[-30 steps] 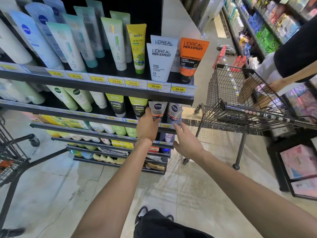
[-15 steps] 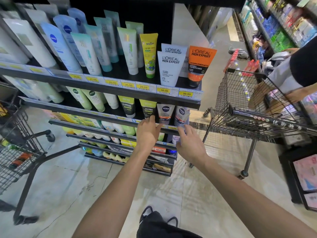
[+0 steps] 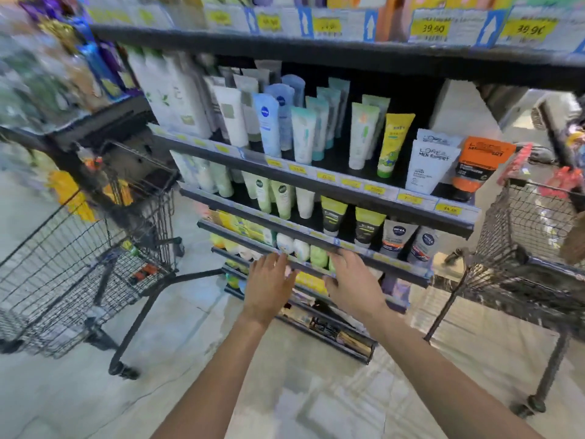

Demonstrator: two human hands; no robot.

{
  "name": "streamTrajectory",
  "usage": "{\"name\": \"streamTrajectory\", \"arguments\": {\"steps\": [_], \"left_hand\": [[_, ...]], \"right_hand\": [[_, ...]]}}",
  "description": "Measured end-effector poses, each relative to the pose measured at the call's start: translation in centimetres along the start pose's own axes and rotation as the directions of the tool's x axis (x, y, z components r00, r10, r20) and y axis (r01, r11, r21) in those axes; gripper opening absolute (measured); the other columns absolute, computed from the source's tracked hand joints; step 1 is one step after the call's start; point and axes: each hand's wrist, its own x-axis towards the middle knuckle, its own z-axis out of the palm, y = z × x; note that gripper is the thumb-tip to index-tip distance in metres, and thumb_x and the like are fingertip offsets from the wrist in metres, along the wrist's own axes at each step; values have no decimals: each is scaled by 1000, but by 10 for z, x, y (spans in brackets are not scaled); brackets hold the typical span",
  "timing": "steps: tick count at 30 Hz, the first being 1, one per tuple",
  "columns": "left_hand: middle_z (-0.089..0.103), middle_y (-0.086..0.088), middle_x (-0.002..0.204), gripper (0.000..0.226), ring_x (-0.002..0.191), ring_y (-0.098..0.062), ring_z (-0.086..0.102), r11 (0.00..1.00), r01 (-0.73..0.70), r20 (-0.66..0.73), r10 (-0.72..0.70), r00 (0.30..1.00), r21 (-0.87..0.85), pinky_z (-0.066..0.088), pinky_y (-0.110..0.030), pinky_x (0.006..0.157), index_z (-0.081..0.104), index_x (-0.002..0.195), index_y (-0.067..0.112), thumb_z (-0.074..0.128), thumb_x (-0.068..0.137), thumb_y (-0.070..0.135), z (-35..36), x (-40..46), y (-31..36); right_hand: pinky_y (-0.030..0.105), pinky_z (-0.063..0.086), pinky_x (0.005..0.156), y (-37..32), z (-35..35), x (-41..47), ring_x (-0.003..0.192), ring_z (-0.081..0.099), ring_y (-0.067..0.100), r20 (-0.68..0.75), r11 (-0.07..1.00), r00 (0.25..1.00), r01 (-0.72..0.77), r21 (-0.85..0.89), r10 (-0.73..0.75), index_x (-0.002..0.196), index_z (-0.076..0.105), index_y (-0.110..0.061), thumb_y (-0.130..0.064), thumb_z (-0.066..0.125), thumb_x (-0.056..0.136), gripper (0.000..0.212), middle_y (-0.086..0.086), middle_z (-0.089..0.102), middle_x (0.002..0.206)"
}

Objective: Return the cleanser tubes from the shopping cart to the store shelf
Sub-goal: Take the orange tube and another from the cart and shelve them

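Both hands empty and spread before the store shelf (image 3: pixel 316 182).

Compared with half a second earlier, the left hand (image 3: pixel 269 285) and right hand (image 3: pixel 356 285) had dropped below the Nivea tubes (image 3: pixel 408 240) on the second tier and hovered, fingers straight and wide, holding nothing, at the rail beneath. The view had swung left, showing more of the left shopping cart (image 3: pixel 79 248), a tube-like item (image 3: pixel 144 272) in its basket; the right cart (image 3: pixel 531 236) stood beside the shelf end.
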Motion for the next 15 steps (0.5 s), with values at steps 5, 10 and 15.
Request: {"name": "streamTrajectory", "arguments": {"steps": [5,10,15], "left_hand": [[60,-7,136,50,128,-32,52,990,136,32,-137,990,27,40,-46,109,54,142,19,45,103,49,-41,-41,-121],[63,-9,123,50,113,-35,60,960,277,-47,-275,960,50,46,-45,97,60,131,16,40,102,51,-77,-87,-247],[58,-10,138,50,128,-34,52,896,444,-42,-442,896,30,41,-46,106,51,144,17,42,106,49,-111,-131,-342]], "right_hand": [[38,36,115,-115,23,17,150,31,23,24,995,995,97,27,-98,158,35,-20,-42,47,105,57,3,35,161],[38,35,117,-239,65,39,150,28,23,77,969,966,243,47,-246,158,34,-18,-37,47,105,57,4,33,160],[43,36,118,-351,105,63,146,38,30,123,924,916,379,48,-382,151,46,-12,-48,43,101,62,11,46,153]]}}
